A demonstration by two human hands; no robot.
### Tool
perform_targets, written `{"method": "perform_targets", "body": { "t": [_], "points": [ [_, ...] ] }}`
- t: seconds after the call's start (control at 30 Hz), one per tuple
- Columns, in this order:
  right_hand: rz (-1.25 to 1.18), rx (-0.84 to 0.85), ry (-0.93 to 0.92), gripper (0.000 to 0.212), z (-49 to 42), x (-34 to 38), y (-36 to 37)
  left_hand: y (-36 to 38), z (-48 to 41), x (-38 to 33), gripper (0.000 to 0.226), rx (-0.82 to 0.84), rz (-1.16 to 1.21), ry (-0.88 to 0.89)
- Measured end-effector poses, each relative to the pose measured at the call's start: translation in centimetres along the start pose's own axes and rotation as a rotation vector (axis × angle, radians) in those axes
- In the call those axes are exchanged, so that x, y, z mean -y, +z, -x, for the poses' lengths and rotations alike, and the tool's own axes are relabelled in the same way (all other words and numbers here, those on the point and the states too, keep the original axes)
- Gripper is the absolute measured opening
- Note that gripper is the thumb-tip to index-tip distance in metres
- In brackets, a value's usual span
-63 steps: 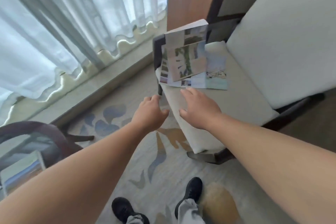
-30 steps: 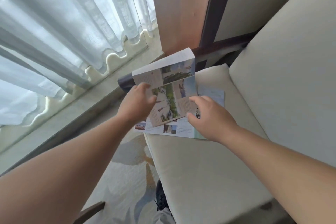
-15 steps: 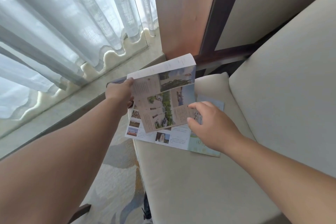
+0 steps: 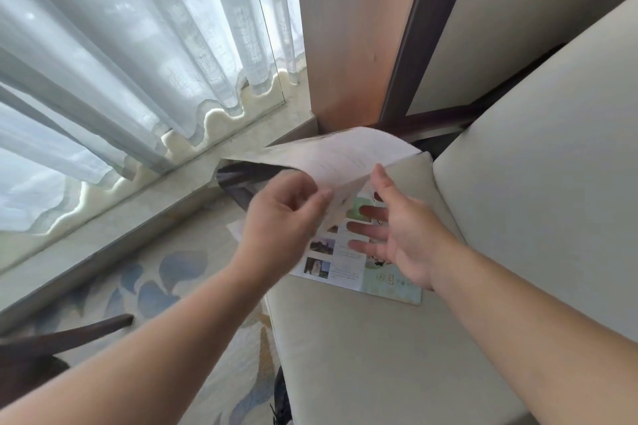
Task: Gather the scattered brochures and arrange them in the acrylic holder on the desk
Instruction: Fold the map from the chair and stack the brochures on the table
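1. Two brochures are in play on the chair's pale seat cushion [image 4: 379, 355]: one raised, one lying flat near the cushion's front left corner.
2. The raised brochure [image 4: 338, 155] arches in the air above the corner, its plain white side turned up and its far end curling towards the dark wooden armrest [image 4: 238, 176].
3. The left hand [image 4: 283, 214] has its fingers curled, and thumb and forefinger pinch the near edge of that raised brochure; the hand is a little blurred.
4. The right hand [image 4: 400, 231] is released, palm turned inward, fingers straight and spread over the flat brochure [image 4: 345, 266]. From where I stand I cannot tell whether the fingertips touch the paper. Its thumb points up beside the raised sheet's right edge.
5. The flat brochure shows small photos, columns of print and a pale green panel, and its left part is hidden under the left hand.
6. Behind the cushion rises the cream backrest [image 4: 552, 166].
7. Sheer white curtains [image 4: 121, 62] hang to the left, above a patterned rug [image 4: 172, 279].
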State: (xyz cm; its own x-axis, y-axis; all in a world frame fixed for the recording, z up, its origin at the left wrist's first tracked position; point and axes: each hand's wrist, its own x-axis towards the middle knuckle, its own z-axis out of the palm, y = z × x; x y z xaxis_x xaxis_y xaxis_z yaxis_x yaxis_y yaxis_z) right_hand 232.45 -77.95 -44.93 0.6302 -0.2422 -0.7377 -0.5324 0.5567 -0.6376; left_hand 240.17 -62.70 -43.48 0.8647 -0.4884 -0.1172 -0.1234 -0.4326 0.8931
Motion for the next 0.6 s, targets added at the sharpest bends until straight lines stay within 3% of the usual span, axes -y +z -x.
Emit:
{"method": "perform_targets", "body": {
  "t": [0.1, 0.17, 0.3, 0.47, 0.6],
  "points": [
    [-0.149, 0.018, -0.011, 0.046, 1.0, 1.1, 0.4, 0.9, 3.5, -1.5, 0.016, 0.134, -0.18, 0.264],
    [-0.161, -0.024, -0.06, 0.027, 1.5, 1.2, 0.2, 1.0, 4.8, -1.7, 0.01, 0.204, -0.206, 0.313],
    [-0.176, -0.056, -0.164, 0.024, 2.5, 2.0, -1.5, -0.2, 6.1, -1.1, 0.035, 0.222, -0.093, 0.124],
    [-0.164, -0.036, -0.213, 0.026, 3.4, 2.7, -2.4, -2.7, 4.8, 0.5, 0.036, -0.121, 0.114, -0.243],
    [-0.094, -0.021, -0.24, 0.024, 3.6, 2.4, -1.4, -2.9, 3.6, 0.1, 0.018, -0.158, -0.061, -0.193]
  ]
}}
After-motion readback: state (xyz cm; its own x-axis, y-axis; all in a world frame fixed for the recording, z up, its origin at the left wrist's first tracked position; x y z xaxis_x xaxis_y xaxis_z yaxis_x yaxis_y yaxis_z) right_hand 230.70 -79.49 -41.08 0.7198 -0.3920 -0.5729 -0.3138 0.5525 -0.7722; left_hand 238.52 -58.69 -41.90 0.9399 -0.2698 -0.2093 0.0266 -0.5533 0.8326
